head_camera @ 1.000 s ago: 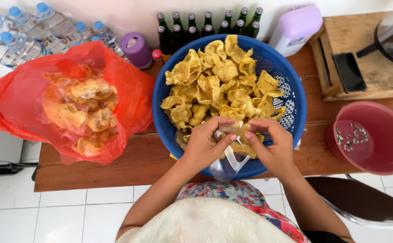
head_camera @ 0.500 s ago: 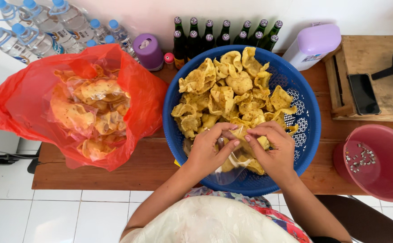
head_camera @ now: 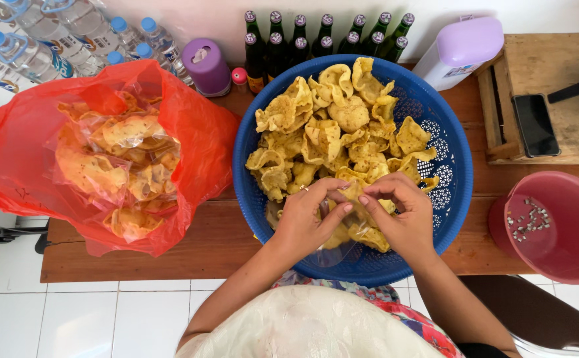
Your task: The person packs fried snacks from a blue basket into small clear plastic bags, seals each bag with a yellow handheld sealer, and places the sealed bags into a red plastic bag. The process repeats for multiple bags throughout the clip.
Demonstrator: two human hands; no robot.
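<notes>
- Right now both hands are working low inside the blue basket, on the side nearest the person.
- The left hand is pinching one edge of a clear plastic bag with thumb and fingers closed on the film.
- The right hand is gripping the opposite edge, fingers curled shut on the film and touching a fried cracker at the bag's mouth.
- The bag is hanging between the 2 grips, already holding a few crackers below them.
- Beyond the grips, the heap of crackers is filling the basket's far half.
- Judging by look, the crackers are light, stiff and brittle, likely oily; taking them by a broad edge with soft pressure seems safest.
- The film is thin and slippery, so holding it at the rim suits best.
- Left of the grips, a red bag of packed crackers is resting on the wooden counter.
</notes>
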